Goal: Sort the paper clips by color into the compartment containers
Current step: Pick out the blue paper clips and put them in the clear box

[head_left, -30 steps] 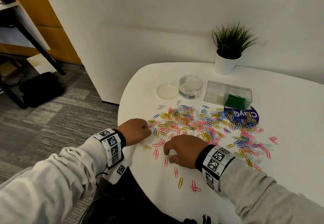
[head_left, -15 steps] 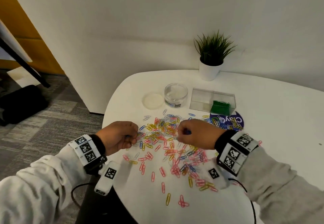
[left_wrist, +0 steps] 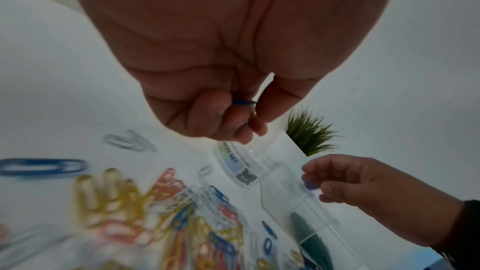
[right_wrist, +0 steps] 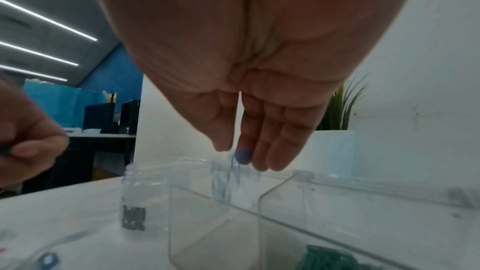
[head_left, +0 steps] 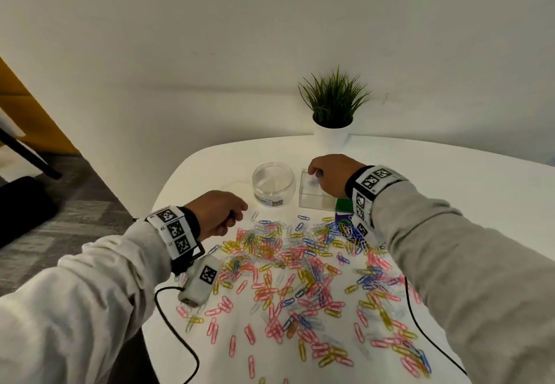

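- While the right hand (head_left: 330,178) hangs over the clear box (head_left: 315,197), its fingers (right_wrist: 262,147) point down, nearly straight and close together, above the box's left compartment.
- A blurred blue streak at those fingertips may be a blue clip (right_wrist: 242,156); whether the hand grips it or it is already loose, I cannot tell.
- That left compartment looks bare of clips, and the compartment beside it holds green clips (head_left: 344,205).
- Nearer the body, the left hand (head_left: 219,214) hovers above the table (head_left: 450,173) at the pile's left edge, fingers curled in.
- Its thumb and fingers pinch another blue clip (left_wrist: 244,103), plain in the left wrist view.
- Most clips (head_left: 300,278) lie scattered on the table between the two arms: pink, yellow, blue and clear ones mixed together.
- A round jar (head_left: 272,184) stands open just left of the box, and its lid (head_left: 235,187) lies flat to the jar's left.
- Behind the box, a plant (head_left: 333,107) in a white pot stands against the wall.
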Demonstrator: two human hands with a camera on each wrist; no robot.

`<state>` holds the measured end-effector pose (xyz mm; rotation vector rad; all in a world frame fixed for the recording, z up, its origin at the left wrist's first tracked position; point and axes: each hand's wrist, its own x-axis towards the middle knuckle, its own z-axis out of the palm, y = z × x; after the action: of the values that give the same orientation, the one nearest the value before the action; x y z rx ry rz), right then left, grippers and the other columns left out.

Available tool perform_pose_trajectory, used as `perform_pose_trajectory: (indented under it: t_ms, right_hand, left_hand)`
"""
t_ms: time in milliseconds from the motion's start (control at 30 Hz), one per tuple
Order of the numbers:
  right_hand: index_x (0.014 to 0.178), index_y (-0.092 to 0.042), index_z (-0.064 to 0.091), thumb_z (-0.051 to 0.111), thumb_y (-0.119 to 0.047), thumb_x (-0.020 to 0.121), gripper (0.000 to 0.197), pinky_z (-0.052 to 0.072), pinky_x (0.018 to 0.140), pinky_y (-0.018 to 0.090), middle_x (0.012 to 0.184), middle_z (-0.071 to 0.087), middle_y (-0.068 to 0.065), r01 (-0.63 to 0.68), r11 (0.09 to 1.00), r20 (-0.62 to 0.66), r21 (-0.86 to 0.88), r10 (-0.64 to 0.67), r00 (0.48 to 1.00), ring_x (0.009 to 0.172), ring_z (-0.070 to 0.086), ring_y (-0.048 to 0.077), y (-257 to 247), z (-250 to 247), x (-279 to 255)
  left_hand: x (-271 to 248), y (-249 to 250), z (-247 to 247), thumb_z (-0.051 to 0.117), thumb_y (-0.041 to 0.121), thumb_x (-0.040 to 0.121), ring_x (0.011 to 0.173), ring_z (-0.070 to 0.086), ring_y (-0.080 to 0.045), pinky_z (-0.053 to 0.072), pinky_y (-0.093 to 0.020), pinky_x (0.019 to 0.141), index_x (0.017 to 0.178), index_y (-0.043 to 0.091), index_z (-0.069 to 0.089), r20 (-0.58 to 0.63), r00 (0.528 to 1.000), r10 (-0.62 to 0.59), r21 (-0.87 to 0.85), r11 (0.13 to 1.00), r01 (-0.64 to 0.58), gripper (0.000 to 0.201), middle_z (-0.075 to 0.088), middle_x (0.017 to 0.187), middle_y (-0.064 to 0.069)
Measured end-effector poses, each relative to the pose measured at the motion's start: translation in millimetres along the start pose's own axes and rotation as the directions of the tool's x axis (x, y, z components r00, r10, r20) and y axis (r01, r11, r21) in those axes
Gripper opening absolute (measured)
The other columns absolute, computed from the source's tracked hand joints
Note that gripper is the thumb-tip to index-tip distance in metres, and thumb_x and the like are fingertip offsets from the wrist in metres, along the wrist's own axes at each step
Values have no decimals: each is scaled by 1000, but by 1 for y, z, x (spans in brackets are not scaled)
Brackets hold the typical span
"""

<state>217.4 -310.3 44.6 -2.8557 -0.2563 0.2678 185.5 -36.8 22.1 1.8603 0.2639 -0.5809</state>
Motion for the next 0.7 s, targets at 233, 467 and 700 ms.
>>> perform_pose_trajectory:
  t_ms: [233,467,700]
  right_hand:
    - [106,-21,63,49,-10,94,22,45,86,29,108,61,-1,-24,996,-141,86,36,989,100,58,20,37,4,-51]
    - [96,-25,65,52,-21,94,14,45,72,25,90,57,-10,-56,998,-40,20,56,998,82,55,12,64,40,-131]
    - [100,-27,65,50,-27,98,15,50,80,30,97,61,-10,0,1000,-75,-21,-2,997,86,58,11,60,37,-146]
  left_hand:
    - [31,64,66,46,4,95,68,50,-13,36,-24,57,99,16,63,23,881,472,451,782,-431,21,58,90,-1]
    - [57,90,115,53,27,100,128,49,-19,33,-28,106,141,20,50,346,818,460,763,370,-530,41,56,138,0]
    - [15,75,27,55,23,95,100,59,-13,42,-25,89,109,27,70,286,824,489,820,319,-474,20,67,108,10]
